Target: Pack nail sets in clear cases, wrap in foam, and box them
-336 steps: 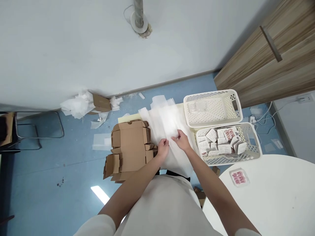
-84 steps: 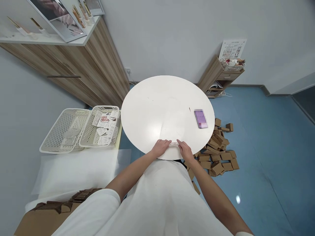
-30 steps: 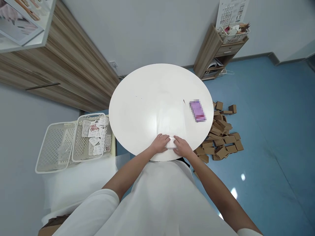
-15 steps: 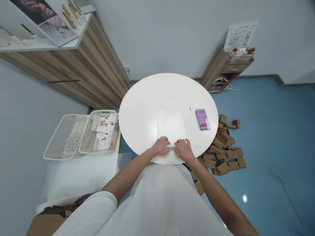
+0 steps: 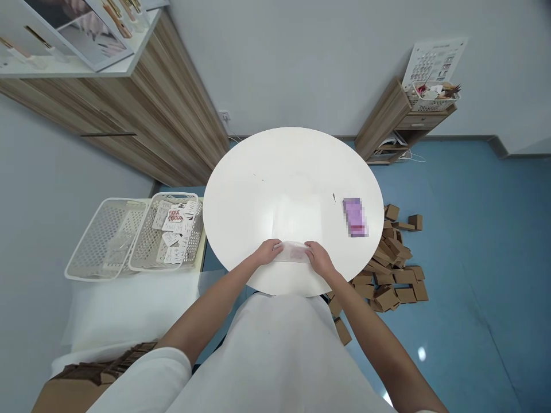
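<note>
A thin, translucent white sheet point(image 5: 297, 221) lies at the near side of the white round table point(image 5: 241, 183), its near end folded over into a flat strip. Something faintly pinkish shows through the fold; its kind is not clear. At the strip's left end, the fingers of my left hand point(image 5: 268, 252) are closed on the sheet. My right hand point(image 5: 319, 259) pinches the right end in the same way. To the right on the tabletop lies a purple item point(image 5: 355, 218), blurred by pixelation.
White baskets point(image 5: 166, 232), one holding printed cards, stand left beside a pile of translucent sheets point(image 5: 129, 307). Small brown boxes point(image 5: 396, 275) heap on the floor at right. A wooden cabinet point(image 5: 172, 109) and a small shelf unit point(image 5: 387, 123) stand behind.
My hands have moved apart along the folded end, my left hand leftward. The folded strip with the pinkish patch now shows between them. The camera view has shifted slightly.
</note>
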